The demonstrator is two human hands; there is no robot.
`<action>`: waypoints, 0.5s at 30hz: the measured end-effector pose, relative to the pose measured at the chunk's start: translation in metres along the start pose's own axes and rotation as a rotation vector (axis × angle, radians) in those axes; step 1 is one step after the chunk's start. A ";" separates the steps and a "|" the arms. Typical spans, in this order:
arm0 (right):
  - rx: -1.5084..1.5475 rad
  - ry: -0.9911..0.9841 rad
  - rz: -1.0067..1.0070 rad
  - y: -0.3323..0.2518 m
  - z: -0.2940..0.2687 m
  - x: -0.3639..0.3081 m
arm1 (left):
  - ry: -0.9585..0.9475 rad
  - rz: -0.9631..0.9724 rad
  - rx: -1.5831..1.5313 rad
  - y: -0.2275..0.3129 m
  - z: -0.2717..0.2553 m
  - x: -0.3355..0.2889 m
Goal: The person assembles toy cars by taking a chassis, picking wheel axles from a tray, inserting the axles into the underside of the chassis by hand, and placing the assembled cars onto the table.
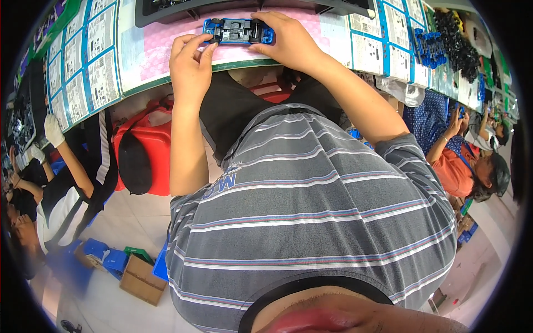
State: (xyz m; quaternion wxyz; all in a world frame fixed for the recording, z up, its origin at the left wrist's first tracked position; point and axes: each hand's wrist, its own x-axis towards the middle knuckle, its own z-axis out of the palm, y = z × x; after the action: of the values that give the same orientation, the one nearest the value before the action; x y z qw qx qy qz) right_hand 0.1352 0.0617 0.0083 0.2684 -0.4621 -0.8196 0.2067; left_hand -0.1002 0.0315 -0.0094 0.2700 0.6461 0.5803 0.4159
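A blue toy car (236, 31) lies upside down on a pink bubble-wrap sheet (161, 58), its grey and black underside facing up. My left hand (191, 58) pinches the car's left end between thumb and fingers. At the opposite end, my right hand (287, 39) wraps round the car, thumb on the near side and fingers on the far side. Both hands hold it close to the table's near edge.
A black tray (183, 14) stands just beyond the car. Blue car parts (430, 47) and a heap of black parts (455, 44) lie to the right. Co-workers sit at both sides. A red chair (158, 147) and a cardboard box (142, 279) are at lower left.
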 end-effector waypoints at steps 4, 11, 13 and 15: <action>0.041 0.004 0.001 0.001 0.003 -0.001 | 0.041 0.029 -0.046 -0.002 0.003 -0.006; 0.147 0.056 -0.007 -0.026 -0.005 -0.013 | 0.151 -0.146 -0.501 0.018 0.013 -0.038; 0.198 0.066 0.013 -0.040 -0.008 -0.014 | 0.084 -0.330 -0.870 0.025 0.013 -0.046; 0.190 0.080 -0.019 -0.050 -0.006 -0.014 | -0.020 -0.365 -1.006 0.014 0.022 -0.055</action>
State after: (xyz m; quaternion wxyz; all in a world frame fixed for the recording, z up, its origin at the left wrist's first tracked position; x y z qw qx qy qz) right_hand 0.1126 0.0255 0.0384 0.3454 -0.4347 -0.7893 0.2623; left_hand -0.0732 -0.0218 -0.0208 0.6199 0.3295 0.4096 0.5826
